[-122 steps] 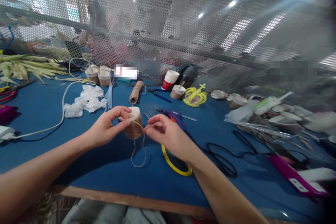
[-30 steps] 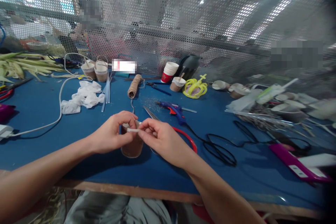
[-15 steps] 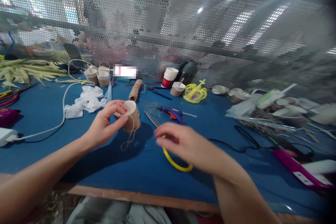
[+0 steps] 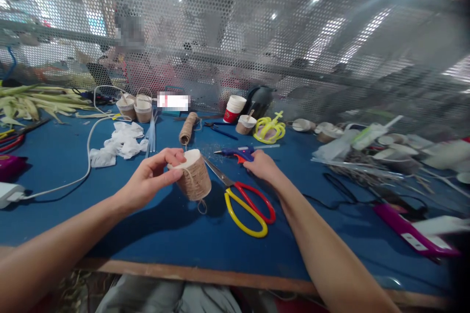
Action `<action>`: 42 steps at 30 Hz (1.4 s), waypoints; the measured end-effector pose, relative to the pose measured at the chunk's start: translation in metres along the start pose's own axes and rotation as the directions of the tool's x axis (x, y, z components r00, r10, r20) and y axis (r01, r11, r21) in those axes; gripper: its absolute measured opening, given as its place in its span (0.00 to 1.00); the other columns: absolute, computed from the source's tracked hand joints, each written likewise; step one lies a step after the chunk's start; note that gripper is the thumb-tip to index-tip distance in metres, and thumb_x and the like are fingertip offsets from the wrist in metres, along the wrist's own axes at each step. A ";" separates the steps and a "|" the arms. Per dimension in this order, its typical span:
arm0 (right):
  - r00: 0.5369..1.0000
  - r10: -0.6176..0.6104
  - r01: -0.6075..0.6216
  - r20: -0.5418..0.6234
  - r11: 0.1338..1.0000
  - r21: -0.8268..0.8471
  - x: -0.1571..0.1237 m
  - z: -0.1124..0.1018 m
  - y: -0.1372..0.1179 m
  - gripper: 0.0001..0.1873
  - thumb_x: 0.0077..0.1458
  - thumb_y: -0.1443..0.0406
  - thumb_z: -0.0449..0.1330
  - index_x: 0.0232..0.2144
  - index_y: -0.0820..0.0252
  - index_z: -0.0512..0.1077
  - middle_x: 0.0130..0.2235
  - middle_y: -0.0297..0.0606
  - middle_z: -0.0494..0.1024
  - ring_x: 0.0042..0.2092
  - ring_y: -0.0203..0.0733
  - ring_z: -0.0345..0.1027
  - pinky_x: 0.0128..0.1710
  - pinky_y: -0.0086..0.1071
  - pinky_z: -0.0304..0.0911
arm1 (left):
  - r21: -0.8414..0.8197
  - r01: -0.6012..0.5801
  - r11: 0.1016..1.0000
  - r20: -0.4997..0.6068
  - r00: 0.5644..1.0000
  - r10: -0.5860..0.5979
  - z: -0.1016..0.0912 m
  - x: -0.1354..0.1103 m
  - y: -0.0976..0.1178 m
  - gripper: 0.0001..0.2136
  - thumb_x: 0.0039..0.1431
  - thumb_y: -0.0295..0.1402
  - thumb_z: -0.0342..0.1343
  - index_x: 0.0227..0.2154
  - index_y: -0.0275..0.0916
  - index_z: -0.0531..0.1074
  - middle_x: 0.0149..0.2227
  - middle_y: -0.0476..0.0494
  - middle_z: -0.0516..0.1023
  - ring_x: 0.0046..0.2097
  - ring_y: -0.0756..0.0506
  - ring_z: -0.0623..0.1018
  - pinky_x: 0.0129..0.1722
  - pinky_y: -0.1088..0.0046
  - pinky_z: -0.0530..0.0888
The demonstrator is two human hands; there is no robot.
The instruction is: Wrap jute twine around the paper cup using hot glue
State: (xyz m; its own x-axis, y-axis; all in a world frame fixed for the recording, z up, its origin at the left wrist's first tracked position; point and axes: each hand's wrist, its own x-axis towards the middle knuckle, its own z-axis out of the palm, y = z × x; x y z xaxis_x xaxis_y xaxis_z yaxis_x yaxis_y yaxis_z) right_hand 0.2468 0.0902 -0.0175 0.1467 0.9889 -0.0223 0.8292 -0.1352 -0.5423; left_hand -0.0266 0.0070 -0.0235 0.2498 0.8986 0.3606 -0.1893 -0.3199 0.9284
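Observation:
My left hand point(image 4: 150, 178) grips a small paper cup wrapped in brown twine point(image 4: 191, 175), held tilted above the blue table point(image 4: 147, 239), with a short loose twine end hanging below it. My right hand point(image 4: 261, 165) is stretched forward and closed on the handle of a blue glue gun point(image 4: 238, 152) lying on the table. Scissors with one yellow and one red handle point(image 4: 246, 200) lie between my arms, blades pointing away to the left.
A twine spool point(image 4: 186, 128), white crumpled plastic point(image 4: 119, 143), a white cable point(image 4: 88, 146), finished cups point(image 4: 135, 106), a red-and-white cup point(image 4: 232, 108), a yellow crown point(image 4: 270, 129) and a black cord point(image 4: 341, 190) lie about. Clutter fills the right side. A perforated metal screen point(image 4: 257, 34) backs the table.
My right hand left the cup and reached forward onto the glue gun, uncovering the scissors. My left hand has turned the cup so its twine-wrapped side shows.

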 end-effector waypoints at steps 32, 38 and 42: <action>0.747 -0.665 0.665 0.015 0.746 -0.036 -0.107 0.005 -0.032 0.12 0.50 0.66 0.55 0.34 0.53 0.78 0.35 0.41 0.79 0.45 0.54 0.69 0.49 0.48 0.59 | 0.251 0.058 0.966 -0.138 0.990 -0.024 -0.002 0.006 -0.012 0.08 0.51 0.36 0.56 0.23 0.38 0.68 0.35 0.40 0.76 0.53 0.40 0.68 0.54 0.60 0.62; 0.764 -0.645 0.645 0.006 0.763 -0.036 -0.111 0.003 -0.040 0.12 0.51 0.66 0.53 0.32 0.54 0.77 0.33 0.44 0.78 0.43 0.57 0.70 0.45 0.50 0.61 | 0.290 0.005 0.957 -0.109 0.994 0.028 -0.003 0.005 -0.014 0.07 0.52 0.35 0.55 0.24 0.38 0.68 0.34 0.41 0.77 0.53 0.40 0.69 0.52 0.61 0.63; 0.819 -0.574 0.573 -0.026 0.813 0.100 -0.116 0.000 -0.052 0.08 0.50 0.65 0.55 0.28 0.53 0.74 0.29 0.40 0.77 0.36 0.50 0.72 0.40 0.42 0.67 | 0.312 -0.004 0.950 -0.110 0.993 0.040 -0.002 0.004 -0.014 0.08 0.53 0.35 0.54 0.24 0.38 0.67 0.34 0.41 0.76 0.53 0.40 0.69 0.52 0.60 0.63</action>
State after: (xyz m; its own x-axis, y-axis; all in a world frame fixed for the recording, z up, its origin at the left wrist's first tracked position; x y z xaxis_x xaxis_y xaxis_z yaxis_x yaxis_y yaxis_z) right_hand 0.1868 -0.0180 0.0133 -0.3417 0.8857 0.3143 0.7046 0.4627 -0.5380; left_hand -0.0246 0.0162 -0.0355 0.1361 0.9128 0.3851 0.1154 -0.4007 0.9089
